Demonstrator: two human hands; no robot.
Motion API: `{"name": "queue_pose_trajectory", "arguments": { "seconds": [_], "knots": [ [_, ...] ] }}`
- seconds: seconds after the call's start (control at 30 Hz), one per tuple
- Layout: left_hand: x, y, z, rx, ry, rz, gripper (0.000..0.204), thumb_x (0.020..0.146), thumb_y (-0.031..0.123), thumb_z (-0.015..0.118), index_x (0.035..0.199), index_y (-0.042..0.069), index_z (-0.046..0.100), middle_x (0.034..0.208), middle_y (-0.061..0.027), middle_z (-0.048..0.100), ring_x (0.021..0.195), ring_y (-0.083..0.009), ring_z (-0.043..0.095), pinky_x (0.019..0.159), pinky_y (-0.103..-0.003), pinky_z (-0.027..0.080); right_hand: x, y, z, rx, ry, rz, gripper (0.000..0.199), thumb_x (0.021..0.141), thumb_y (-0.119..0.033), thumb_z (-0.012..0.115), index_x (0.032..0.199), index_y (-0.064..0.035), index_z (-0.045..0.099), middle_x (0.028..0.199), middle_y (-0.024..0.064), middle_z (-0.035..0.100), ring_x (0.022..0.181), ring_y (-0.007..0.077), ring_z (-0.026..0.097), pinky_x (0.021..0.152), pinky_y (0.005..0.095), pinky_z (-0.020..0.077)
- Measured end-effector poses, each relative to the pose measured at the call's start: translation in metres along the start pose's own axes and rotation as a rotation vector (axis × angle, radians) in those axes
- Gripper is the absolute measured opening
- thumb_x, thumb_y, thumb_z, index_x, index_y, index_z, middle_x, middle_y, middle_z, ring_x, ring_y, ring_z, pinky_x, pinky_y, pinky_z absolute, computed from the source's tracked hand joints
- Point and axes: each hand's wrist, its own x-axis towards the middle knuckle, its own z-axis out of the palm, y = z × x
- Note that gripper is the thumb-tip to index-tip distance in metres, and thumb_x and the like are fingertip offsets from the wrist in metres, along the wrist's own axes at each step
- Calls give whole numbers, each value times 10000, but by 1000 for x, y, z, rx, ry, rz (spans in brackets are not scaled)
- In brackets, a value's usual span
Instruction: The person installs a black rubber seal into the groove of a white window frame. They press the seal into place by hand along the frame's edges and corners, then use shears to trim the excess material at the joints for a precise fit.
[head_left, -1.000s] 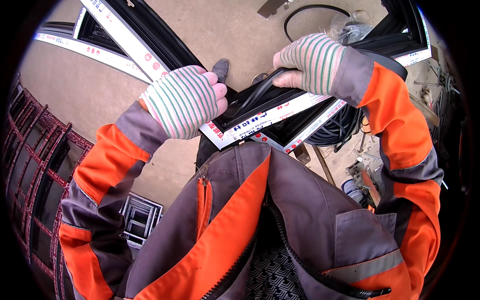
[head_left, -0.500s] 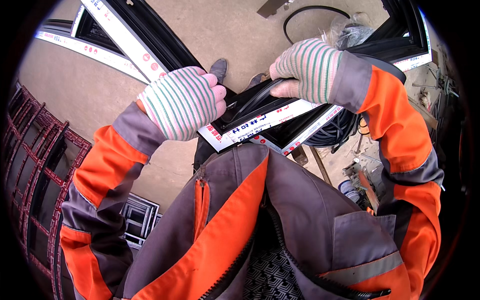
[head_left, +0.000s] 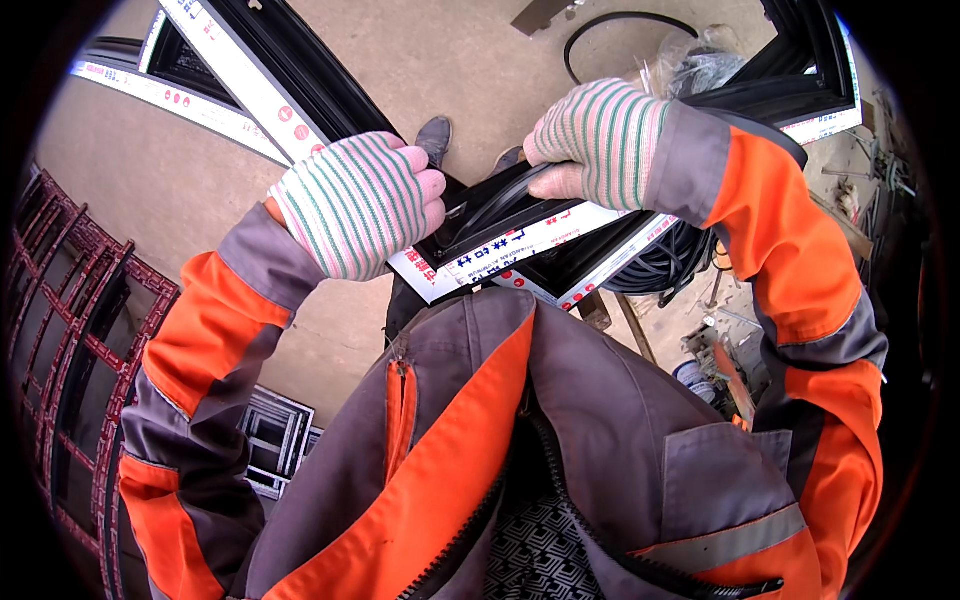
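A black metal frame (head_left: 330, 75) with white printed protective film (head_left: 510, 250) lies across in front of me, its corner pointing toward my body. My left hand (head_left: 355, 205), in a striped knit glove, is closed over that corner; its fingertips are hidden. My right hand (head_left: 600, 145), gloved alike, pinches a black rubber strip (head_left: 500, 203) between thumb and fingers above the near frame bar. The strip bows along the bar's channel toward the corner by my left hand.
Dark red metal racks (head_left: 85, 330) stand at the left. Coiled black strip (head_left: 665, 265) lies beyond the frame at the right, near tools and scraps. Clear plastic wrap (head_left: 705, 65) rests on the floor at the top right. Small grey frames (head_left: 275, 435) are at lower left.
My right hand has shifted slightly left toward the corner with the strip. My left hand and the frame sit slightly further left in view, the hand still closed at the corner.
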Motion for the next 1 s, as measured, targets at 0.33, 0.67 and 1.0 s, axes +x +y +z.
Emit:
{"name": "queue_pose_trajectory", "arguments": {
  "seconds": [0.33, 0.67, 1.0],
  "knots": [
    [0, -2, 1, 8, 11, 12, 215, 733, 251, 722, 871, 99, 658, 846, -56, 589, 868, -264, 642, 824, -399, 546, 1, -2, 3, -72, 10, 51, 351, 948, -380, 702, 1050, -47, 749, 917, 193, 730, 891, 399, 706, 797, 467, 555],
    [-1, 8, -11, 39, -53, -20, 228, 734, 282, 718, 877, 114, 661, 829, -48, 593, 844, -266, 634, 818, -397, 535, -14, -24, -10, -106, 14, 185, 388, 985, -451, 620, 1070, -93, 743, 926, 177, 744, 925, 401, 719, 820, 497, 559],
    [9, 9, -22, 165, -127, 80, 156, 797, 258, 676, 887, 130, 678, 832, -39, 615, 863, -255, 644, 808, -391, 533, -35, -34, -6, -54, 48, 291, 388, 1000, -437, 582, 1121, -113, 757, 978, 143, 762, 970, 365, 732, 861, 486, 568]
  ]
}}
